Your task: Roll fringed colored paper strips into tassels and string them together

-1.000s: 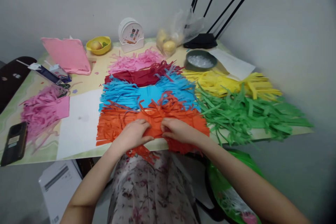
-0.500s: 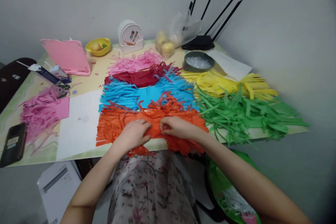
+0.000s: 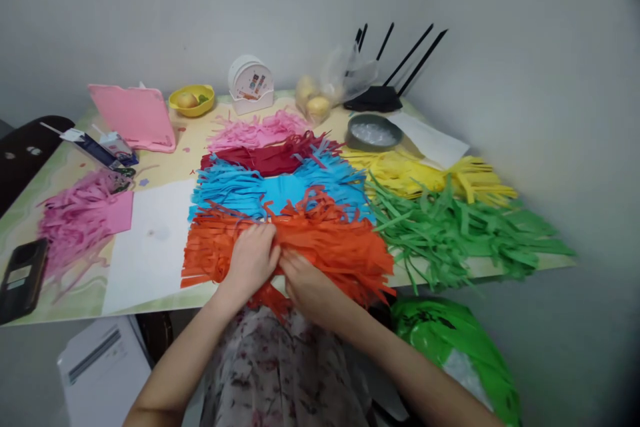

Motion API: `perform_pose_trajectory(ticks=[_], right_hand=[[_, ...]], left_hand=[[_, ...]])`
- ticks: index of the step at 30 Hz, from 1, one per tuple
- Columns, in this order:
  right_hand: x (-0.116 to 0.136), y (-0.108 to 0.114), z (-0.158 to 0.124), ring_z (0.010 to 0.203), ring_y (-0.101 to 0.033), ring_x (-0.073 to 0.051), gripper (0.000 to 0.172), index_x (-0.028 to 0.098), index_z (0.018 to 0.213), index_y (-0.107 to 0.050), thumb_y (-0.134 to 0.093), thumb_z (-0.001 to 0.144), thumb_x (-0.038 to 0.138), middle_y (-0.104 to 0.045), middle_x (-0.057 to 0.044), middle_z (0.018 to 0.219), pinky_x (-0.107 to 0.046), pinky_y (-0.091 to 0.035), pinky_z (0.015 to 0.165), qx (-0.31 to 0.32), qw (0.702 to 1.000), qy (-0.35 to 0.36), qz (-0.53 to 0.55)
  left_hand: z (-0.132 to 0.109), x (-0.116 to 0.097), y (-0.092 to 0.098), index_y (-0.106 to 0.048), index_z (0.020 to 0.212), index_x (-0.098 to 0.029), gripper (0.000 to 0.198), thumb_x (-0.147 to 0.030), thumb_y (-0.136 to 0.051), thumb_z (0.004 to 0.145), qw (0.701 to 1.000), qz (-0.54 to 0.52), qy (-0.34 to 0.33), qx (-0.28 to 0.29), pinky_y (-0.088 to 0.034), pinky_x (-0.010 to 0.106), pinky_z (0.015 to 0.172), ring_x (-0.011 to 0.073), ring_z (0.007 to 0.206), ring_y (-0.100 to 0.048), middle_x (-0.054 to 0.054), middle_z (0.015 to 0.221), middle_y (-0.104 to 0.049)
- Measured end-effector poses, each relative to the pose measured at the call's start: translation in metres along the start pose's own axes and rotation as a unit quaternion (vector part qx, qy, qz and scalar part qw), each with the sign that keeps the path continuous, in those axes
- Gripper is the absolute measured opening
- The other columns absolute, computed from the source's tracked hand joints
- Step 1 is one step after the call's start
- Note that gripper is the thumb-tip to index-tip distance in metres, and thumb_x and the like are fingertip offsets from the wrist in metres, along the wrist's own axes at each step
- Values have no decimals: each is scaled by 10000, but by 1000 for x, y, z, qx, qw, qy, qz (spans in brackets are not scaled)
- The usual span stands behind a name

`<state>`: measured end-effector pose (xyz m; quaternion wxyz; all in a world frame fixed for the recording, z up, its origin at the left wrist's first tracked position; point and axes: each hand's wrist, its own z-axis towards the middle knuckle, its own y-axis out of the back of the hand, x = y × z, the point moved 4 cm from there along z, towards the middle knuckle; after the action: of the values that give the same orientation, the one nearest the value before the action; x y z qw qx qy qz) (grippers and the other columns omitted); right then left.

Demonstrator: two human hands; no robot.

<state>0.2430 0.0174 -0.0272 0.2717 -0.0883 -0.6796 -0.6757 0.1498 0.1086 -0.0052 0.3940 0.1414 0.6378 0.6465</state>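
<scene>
Orange fringed paper (image 3: 335, 243) lies at the table's front edge, with some strips hanging over it. My left hand (image 3: 256, 255) is closed on the middle of this paper, fingers curled and fingertips partly hidden. Right beside it, my right hand (image 3: 306, 285) pinches the same paper with its fingers pressed together. Both hands are nearly touching. Just behind the orange lies blue fringed paper (image 3: 283, 192), then dark red fringed paper (image 3: 263, 159), then pink fringed paper (image 3: 257, 132).
Green (image 3: 480, 230) and yellow fringed paper (image 3: 415, 173) lie to the right, near a grey bowl (image 3: 374, 132). At left are a white sheet (image 3: 150, 240), more pink fringe (image 3: 75, 227), a phone (image 3: 23, 280) and a pink tablet case (image 3: 133, 117). A black router (image 3: 375, 99) stands behind.
My right hand has moved left and toward me, close to my left hand. The orange fringe on the right now lies spread out flatter. The view has tilted up slightly.
</scene>
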Motion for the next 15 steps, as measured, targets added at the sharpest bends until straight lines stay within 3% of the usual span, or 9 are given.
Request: perform_pose_trajectory(ticks=[3, 5, 9, 12, 14, 15], right_hand=[[-16, -19, 20, 1169, -581, -288, 446, 11, 1247, -590, -448, 827, 63, -623, -236, 1256, -401, -439, 1028, 1, 996, -86, -36], [-24, -17, 28, 1074, -624, -286, 385, 40, 1165, -641, -428, 846, 75, -674, -227, 1145, -408, -456, 991, -15, 992, -120, -46], [-25, -4, 30, 987, -637, -269, 284, 113, 1003, -691, -439, 874, 134, -705, -173, 1010, -400, -454, 968, -30, 987, -151, -52], [-21, 3, 29, 1118, -577, -279, 351, 122, 1168, -639, -451, 873, 150, -664, -160, 1159, -415, -428, 1004, -44, 985, -160, -44], [-21, 5, 29, 1173, -542, -278, 448, 138, 1306, -556, -460, 869, 151, -625, -141, 1252, -417, -421, 1016, -52, 984, -164, -35], [-22, 4, 30, 1167, -544, -281, 464, 142, 1322, -544, -463, 866, 150, -628, -135, 1250, -417, -428, 1008, -54, 984, -167, -30]], left_hand=[[-8, 15, 17, -548, 888, -187, 96, -137, -496, 825, 983, -136, 34, -119, -482, 357, 841, 223, 922, -609, 68, 942, -660], [-17, 32, 31, -553, 867, -195, 87, -150, -502, 813, 946, -235, 82, -207, -478, 326, 848, 192, 915, -614, 43, 941, -661], [-32, 89, 58, -569, 792, -186, 66, -189, -575, 727, 822, -393, 231, -341, -458, 238, 693, 127, 725, -576, -19, 781, -619], [-31, 140, 87, -554, 724, -186, 156, -194, -626, 586, 719, -502, 274, -395, -384, 208, 546, 90, 539, -464, -68, 597, -535], [-27, 170, 116, -547, 692, -191, 190, -204, -652, 534, 705, -511, 294, -394, -383, 218, 534, 99, 532, -460, -71, 559, -543], [-27, 181, 134, -532, 681, -195, 195, -223, -665, 541, 719, -480, 308, -398, -379, 221, 532, 102, 529, -452, -75, 534, -528]])
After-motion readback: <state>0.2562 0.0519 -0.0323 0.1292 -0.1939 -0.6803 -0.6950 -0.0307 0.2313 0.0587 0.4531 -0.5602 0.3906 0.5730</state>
